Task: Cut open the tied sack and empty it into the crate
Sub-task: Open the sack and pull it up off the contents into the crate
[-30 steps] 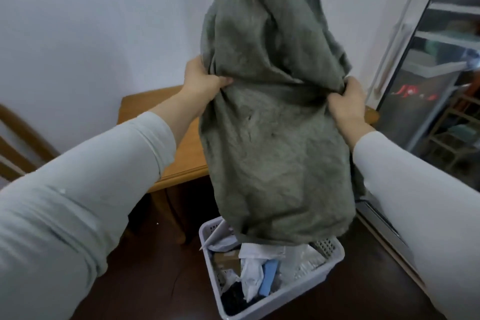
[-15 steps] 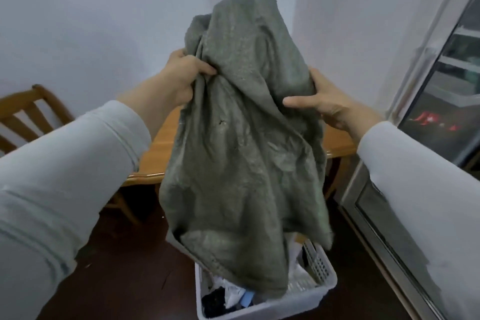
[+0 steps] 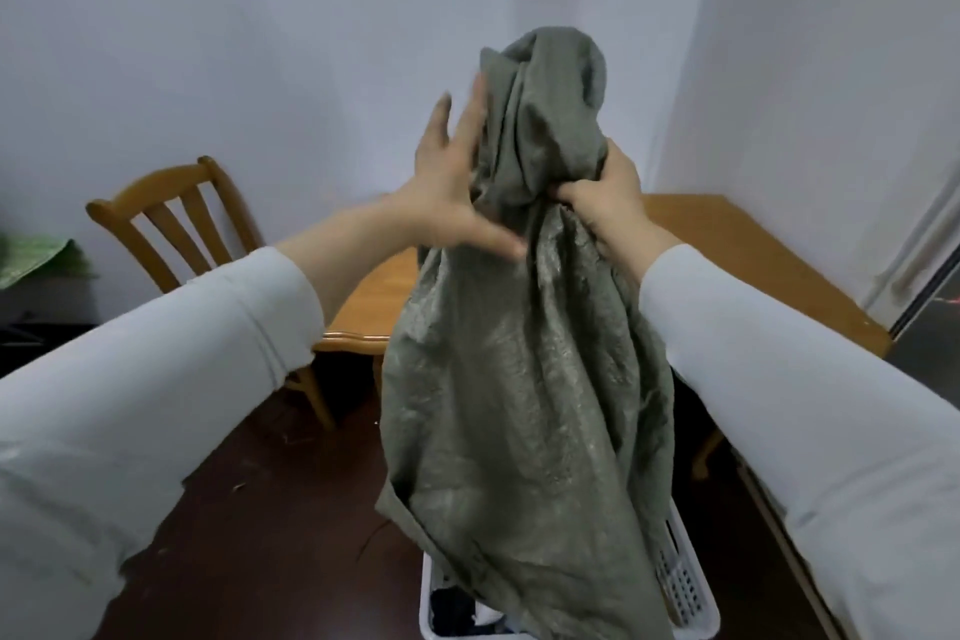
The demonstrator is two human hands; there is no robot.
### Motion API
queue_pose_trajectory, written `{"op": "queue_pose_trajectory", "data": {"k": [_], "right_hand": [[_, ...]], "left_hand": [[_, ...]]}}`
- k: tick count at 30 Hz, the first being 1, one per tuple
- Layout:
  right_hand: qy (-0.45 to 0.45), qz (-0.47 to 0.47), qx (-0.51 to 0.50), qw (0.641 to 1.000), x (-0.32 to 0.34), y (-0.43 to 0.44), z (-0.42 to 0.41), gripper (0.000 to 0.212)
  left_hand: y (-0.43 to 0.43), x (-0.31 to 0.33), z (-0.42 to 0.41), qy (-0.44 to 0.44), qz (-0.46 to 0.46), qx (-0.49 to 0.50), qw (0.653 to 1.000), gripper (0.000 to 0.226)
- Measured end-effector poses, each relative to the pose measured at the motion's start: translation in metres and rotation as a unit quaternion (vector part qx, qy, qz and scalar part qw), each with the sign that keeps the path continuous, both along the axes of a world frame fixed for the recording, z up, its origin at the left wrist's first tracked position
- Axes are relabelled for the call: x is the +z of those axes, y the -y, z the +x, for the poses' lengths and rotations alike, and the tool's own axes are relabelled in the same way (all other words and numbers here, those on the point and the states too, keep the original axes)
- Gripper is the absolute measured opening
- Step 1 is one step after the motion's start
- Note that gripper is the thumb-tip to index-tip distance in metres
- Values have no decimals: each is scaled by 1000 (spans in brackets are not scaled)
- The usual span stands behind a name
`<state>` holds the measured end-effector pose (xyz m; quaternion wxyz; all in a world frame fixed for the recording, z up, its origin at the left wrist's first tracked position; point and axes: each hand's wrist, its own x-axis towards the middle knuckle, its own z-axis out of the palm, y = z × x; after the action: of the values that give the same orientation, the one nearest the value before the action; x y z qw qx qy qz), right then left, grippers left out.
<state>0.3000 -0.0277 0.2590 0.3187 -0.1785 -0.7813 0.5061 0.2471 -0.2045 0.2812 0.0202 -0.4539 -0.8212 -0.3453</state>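
Note:
A limp grey-green woven sack [image 3: 524,379] hangs upside down in front of me, its mouth drooping over a white slatted crate [image 3: 685,598] on the floor. My right hand [image 3: 605,203] is clenched on a gathered bunch of the sack near its upper end. My left hand [image 3: 452,187] lies flat against the sack's left side with fingers spread, gripping nothing. Dark and white items show inside the crate under the sack, which hides most of it.
A wooden table [image 3: 727,244] stands behind the sack against the white wall. A wooden chair [image 3: 171,218] is at the left. The floor [image 3: 270,535] is dark wood. A metal-framed door [image 3: 930,307] is at the right edge.
My left hand has let go of the sack and opened flat against it. My right hand has closed on the bunched fabric. The view has tilted up, and the sack hangs lower and slacker.

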Motion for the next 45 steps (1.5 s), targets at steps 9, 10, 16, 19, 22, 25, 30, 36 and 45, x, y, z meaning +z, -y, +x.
{"op": "queue_pose_trajectory", "data": {"k": [9, 10, 16, 19, 22, 25, 30, 36, 45], "right_hand": [[174, -220, 200, 939, 13, 83, -12, 23], [173, -204, 202, 942, 12, 90, -14, 21], [178, 152, 56, 971, 1, 113, -6, 83], [300, 166, 147, 928, -21, 129, 5, 128], [350, 167, 197, 901, -55, 142, -7, 147], [303, 150, 202, 919, -75, 146, -19, 154], [168, 169, 216, 947, -86, 153, -37, 153], [59, 108, 162, 979, -84, 159, -41, 84], [110, 92, 73, 987, -82, 146, -41, 57]], "left_hand": [[37, -29, -22, -154, -97, 100, 978, 110], [42, -30, -26, -160, -98, 112, 976, 92], [89, -29, -69, -93, -43, 275, 956, 24], [112, -31, -83, 7, -15, 333, 943, 20], [119, -33, -86, 133, 31, 320, 938, 27], [126, -31, -76, 315, 72, 279, 904, 34], [138, -36, -60, 520, 75, 98, 846, 27], [146, -49, -62, 557, 156, 69, 813, 30], [140, -56, -54, 161, -94, 100, 977, 134]]}}
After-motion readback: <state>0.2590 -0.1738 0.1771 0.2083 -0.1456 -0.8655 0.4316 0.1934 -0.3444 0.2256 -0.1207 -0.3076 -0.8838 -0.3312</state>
